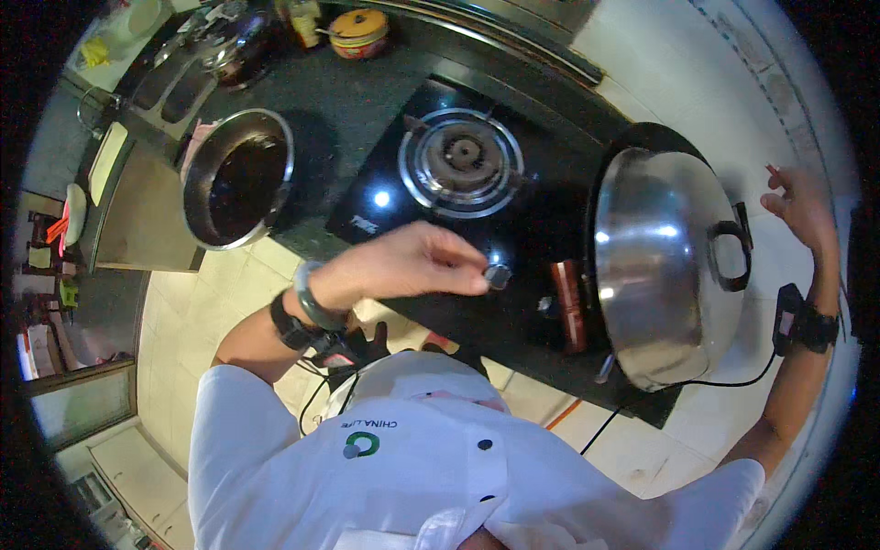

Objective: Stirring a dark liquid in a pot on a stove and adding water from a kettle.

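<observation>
My left hand (pixel 433 261), wearing a bangle and a black wrist strap, reaches over the front of a black glass gas stove (pixel 371 199). Its thumb and fingertips are pinched together at the left edge of a stove knob (pixel 498 276). Behind that knob is a bare burner (pixel 464 155). A large domed steel lid (pixel 653 275) with a black handle (pixel 730 256) covers a dark pan on the stove's right side. Beyond the lid, my right hand (pixel 801 210) is raised by the wall with curled fingers. Something small and reddish shows at its fingertips, too blurred to name.
A dark pan (pixel 240 179) stands at the counter's left edge. At the back are a yellow-lidded pot (pixel 359 33) and a jar (pixel 302 24). A second knob (pixel 545 304) and a red-brown strip (pixel 567 306) lie near the lid. A black cable (pixel 735 383) runs from my right wrist.
</observation>
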### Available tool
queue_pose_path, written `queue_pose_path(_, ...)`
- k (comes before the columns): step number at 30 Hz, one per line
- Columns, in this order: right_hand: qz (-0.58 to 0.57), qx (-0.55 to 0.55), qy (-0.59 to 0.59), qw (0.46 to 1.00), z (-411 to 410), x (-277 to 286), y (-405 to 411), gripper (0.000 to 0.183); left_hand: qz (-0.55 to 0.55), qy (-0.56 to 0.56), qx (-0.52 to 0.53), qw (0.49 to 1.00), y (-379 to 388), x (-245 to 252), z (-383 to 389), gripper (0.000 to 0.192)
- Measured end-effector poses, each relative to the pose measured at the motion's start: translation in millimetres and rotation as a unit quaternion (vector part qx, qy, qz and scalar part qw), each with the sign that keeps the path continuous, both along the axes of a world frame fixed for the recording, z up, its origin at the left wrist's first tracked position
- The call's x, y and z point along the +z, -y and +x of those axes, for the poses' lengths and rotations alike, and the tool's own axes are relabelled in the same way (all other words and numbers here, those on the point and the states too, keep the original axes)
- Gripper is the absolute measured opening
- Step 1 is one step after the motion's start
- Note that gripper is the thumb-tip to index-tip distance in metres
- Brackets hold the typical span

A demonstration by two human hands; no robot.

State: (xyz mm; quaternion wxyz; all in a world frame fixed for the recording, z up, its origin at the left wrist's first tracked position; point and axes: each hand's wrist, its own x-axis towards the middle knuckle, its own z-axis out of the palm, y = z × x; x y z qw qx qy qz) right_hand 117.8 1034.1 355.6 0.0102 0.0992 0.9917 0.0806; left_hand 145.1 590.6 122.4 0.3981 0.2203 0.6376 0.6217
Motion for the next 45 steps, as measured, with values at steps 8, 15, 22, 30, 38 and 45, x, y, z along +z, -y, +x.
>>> queue_pose_path(8, -0.030, 0.159, -0.040, 0.986, 45.7, -23.3, 269.3, 0.026, -0.154, -0.177, 0.263, 0.936, 231.1, 50.5, -31.6, 0.042)
queue_pose_path(15, -0.274, 0.230, 0.134, 0.924, 18.9, -160.8, 437.2, 0.027, -0.210, -0.317, 0.342, 0.859, 475.4, -61.2, -162.9, 0.042)
queue_pose_path(22, -0.612, 0.008, 0.129, 0.780, -7.4, -298.1, 518.9, 0.041, -0.281, -0.059, 0.242, 0.927, 459.1, -45.6, -187.9, 0.025)
queue_pose_path(30, -0.627, -0.178, 0.063, 0.756, 5.9, -304.4, 506.0, 0.037, -0.226, -0.110, 0.151, 0.956, 439.6, -39.2, -205.4, 0.023)
queue_pose_path(38, -0.683, -0.134, -0.156, 0.701, 35.2, -245.9, 457.3, 0.027, -0.121, -0.012, 0.127, 0.984, 343.4, -23.8, -246.0, 0.021)
queue_pose_path(45, -0.705, -0.213, -0.228, 0.637, 43.2, -231.4, 376.8, 0.025, -0.101, -0.044, 0.102, 0.989, 208.6, -0.8, -273.4, 0.024)
